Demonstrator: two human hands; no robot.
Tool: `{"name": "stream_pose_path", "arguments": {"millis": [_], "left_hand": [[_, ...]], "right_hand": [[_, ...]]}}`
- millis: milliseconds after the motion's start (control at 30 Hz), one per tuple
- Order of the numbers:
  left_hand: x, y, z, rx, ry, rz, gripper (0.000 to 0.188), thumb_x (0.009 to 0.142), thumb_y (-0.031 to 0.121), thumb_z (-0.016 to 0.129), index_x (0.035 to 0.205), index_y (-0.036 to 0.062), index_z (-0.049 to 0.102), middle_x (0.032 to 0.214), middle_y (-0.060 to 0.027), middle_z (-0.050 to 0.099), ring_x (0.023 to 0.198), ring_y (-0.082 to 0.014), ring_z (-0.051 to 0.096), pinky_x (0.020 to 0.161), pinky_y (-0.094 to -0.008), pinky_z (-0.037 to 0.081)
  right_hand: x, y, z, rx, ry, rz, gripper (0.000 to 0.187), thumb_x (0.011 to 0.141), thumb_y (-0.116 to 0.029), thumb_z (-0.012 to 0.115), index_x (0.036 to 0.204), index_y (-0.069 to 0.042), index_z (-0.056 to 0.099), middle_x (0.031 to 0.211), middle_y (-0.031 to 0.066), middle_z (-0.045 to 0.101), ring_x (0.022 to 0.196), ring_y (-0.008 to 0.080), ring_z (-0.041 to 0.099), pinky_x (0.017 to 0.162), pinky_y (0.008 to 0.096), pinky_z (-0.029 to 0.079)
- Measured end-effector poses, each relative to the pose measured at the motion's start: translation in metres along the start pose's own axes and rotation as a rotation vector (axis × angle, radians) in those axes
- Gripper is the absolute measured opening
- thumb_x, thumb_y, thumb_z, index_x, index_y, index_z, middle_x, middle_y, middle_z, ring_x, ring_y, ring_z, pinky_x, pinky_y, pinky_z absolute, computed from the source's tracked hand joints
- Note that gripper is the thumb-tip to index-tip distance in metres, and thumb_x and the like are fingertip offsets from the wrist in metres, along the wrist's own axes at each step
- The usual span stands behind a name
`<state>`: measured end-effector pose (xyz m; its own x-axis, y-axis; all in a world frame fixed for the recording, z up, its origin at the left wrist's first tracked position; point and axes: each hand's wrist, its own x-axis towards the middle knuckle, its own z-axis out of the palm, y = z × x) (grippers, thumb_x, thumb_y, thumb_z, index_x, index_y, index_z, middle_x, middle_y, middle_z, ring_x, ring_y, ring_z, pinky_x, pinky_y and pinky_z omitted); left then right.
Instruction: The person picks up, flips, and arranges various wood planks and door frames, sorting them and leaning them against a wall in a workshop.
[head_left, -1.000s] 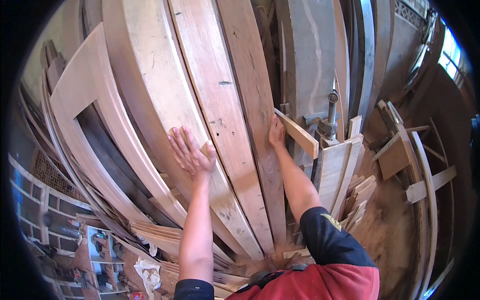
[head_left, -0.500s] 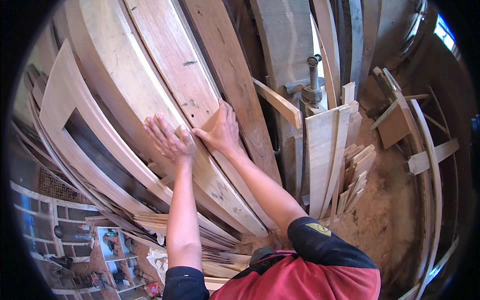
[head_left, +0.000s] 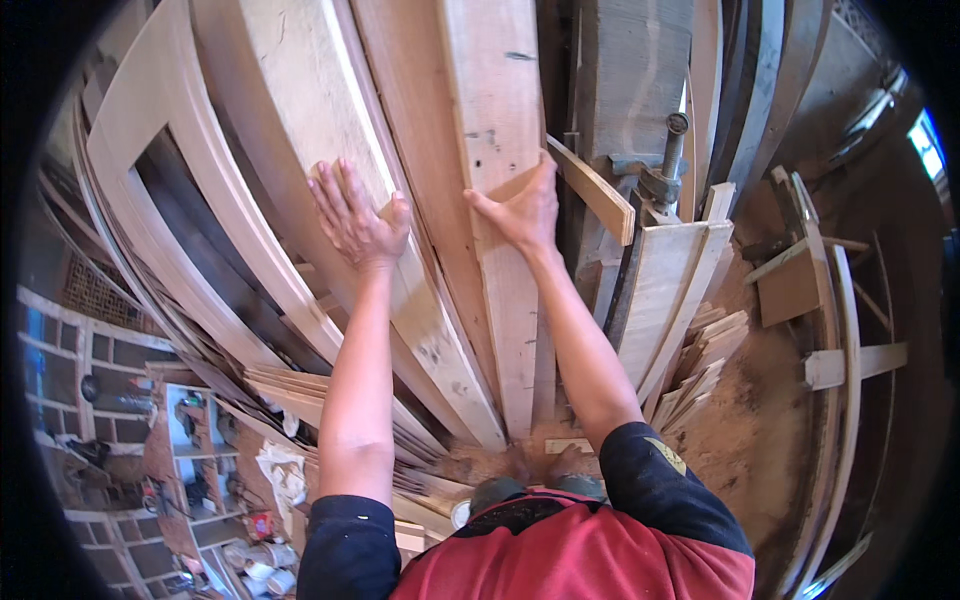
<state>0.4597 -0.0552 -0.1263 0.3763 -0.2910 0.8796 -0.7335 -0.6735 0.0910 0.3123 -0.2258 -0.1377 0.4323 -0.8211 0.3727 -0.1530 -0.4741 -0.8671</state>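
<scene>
Several long wooden planks lean upright in front of me. My left hand (head_left: 360, 218) lies flat with spread fingers on a wide pale plank (head_left: 310, 85). To its right, my right hand (head_left: 522, 212) spans a narrower wooden plank (head_left: 497, 95), its thumb on the front face and its fingers at the right edge, where the fingertips are partly hidden. This plank has a dark knot mark and small holes. Between the two, a browner plank (head_left: 408, 95) shows in a strip. Nothing lies under my left palm but the pale plank.
A clamp (head_left: 668, 170) with a threaded screw stands right of my right hand, beside a short projecting board (head_left: 595, 190). Thin wood offcuts (head_left: 705, 350) lean on the sawdust-covered floor (head_left: 745, 425). Curved frame pieces (head_left: 215, 190) stand at left, a shelf unit (head_left: 190, 450) below them.
My right hand has moved right together with the narrower plank, opening a gap that shows the browner plank behind. My left hand stays on the pale plank. The view has shifted.
</scene>
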Motion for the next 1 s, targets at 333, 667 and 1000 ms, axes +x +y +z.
{"name": "stream_pose_path", "arguments": {"millis": [333,667,1000], "left_hand": [[-0.006,-0.003,0.005,-0.026,-0.07,-0.088,0.09,0.082,0.055,0.061,0.158,0.0175,0.03,0.165,-0.0146,0.023,0.151,-0.0411,0.018,0.117,-0.0581,0.022],[-0.003,-0.005,-0.003,-0.08,-0.072,-0.097,0.096,0.08,0.051,0.064,0.16,0.0177,0.023,0.166,-0.0171,0.019,0.152,-0.0396,0.017,0.116,-0.0615,0.021],[0.001,0.001,-0.009,-0.034,-0.086,-0.128,0.094,0.079,0.049,0.061,0.159,0.0147,0.026,0.166,-0.0151,0.021,0.153,-0.0371,0.018,0.116,-0.0591,0.023]], "right_hand": [[-0.032,0.001,-0.058,0.247,0.058,-0.248,0.054,0.103,-0.053,0.049,0.1,0.001,0.059,0.08,0.017,0.064,0.073,0.0279,0.061,0.07,0.0401,0.049],[0.013,-0.068,-0.143,0.216,0.183,-0.327,0.07,0.104,-0.06,0.038,0.097,0.004,0.064,0.085,0.005,0.064,0.079,0.0137,0.054,0.075,0.0319,0.047],[0.037,-0.02,-0.093,0.038,0.195,-0.372,0.07,0.103,-0.062,0.04,0.077,0.001,0.057,0.065,0.0006,0.054,0.065,0.013,0.045,0.057,0.0348,0.038]]}}
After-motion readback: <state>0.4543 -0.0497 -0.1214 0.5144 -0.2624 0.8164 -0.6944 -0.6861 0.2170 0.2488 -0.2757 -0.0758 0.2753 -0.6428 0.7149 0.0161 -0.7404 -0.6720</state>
